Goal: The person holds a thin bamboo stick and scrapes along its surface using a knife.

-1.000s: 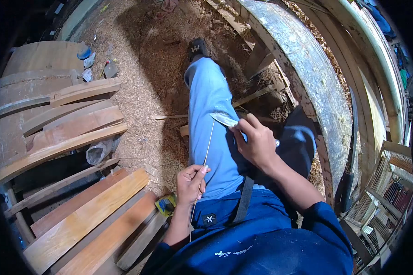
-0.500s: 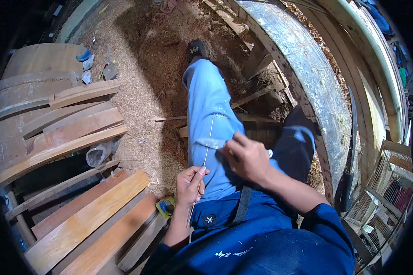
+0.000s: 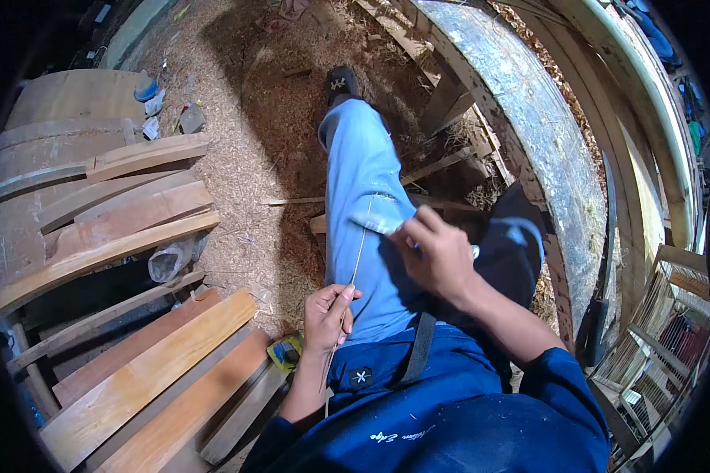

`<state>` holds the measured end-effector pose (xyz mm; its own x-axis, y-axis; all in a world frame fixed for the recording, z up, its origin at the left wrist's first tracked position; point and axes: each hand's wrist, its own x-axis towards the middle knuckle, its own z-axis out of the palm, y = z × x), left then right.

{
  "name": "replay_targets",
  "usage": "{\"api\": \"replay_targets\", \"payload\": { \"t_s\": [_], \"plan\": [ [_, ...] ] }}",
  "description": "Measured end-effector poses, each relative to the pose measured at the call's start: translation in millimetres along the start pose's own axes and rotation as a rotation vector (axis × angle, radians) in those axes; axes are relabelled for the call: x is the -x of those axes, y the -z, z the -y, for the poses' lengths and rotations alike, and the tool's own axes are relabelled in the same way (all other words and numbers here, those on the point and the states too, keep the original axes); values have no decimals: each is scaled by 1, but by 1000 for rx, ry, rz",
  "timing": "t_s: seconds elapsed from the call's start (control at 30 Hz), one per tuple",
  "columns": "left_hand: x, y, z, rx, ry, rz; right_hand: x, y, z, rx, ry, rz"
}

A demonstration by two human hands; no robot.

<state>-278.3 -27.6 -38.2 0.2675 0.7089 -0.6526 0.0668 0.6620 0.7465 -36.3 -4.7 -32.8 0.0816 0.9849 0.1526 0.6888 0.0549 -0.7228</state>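
Over my thigh, my left hand (image 3: pixel 330 315) pinches a long thin stick (image 3: pixel 360 256) between thumb and fingers; its lower end runs down along my wrist. My right hand (image 3: pixel 434 256) is closed around a blade (image 3: pixel 377 221), whose handle is mostly hidden in the fist. The blade is smeared by motion and lies across the upper part of the stick, above the jeans (image 3: pixel 359 158). Pale shavings (image 3: pixel 383 197) sit on the knee just beyond the blade.
Wooden boards (image 3: pixel 150 355) lie at the left, near a yellow item (image 3: pixel 285 352). A large curved worn slab (image 3: pixel 521 102) stands at the right, with a long dark-handled tool (image 3: pixel 596 327) beside it. Shavings cover the ground (image 3: pixel 237 173). A slatted wooden frame (image 3: pixel 663 339) is at the lower right.
My right hand drew the blade back along the stick toward my left hand, then moved it outward again toward the knee. My left hand has stayed nearly still, holding the stick.
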Motion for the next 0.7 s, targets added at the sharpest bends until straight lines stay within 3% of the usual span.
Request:
{"api": "replay_targets", "payload": {
  "t_s": [0.07, 0.2, 0.27, 0.4, 0.6, 0.7],
  "plan": [
    [3, -1, -2, 5, 7, -1, 16, -6, 10, -19, 63, 106],
    [0, 1, 0, 9, -6, 22, 0, -10, -14, -2, -34, -46],
    [1, 2, 2, 10, -2, 16, -4, -7, -11, 70, -99, -17],
    [1, 2, -1, 3, 11, 5, 19, -7, 9, -8, 85, 137],
    [0, -1, -3, -12, 11, 9, -4, -8, -13, 69, -54, -37],
    [1, 0, -3, -11, 6, 2, 19, -8, 5, -15, 103, 106]
  ]
}}
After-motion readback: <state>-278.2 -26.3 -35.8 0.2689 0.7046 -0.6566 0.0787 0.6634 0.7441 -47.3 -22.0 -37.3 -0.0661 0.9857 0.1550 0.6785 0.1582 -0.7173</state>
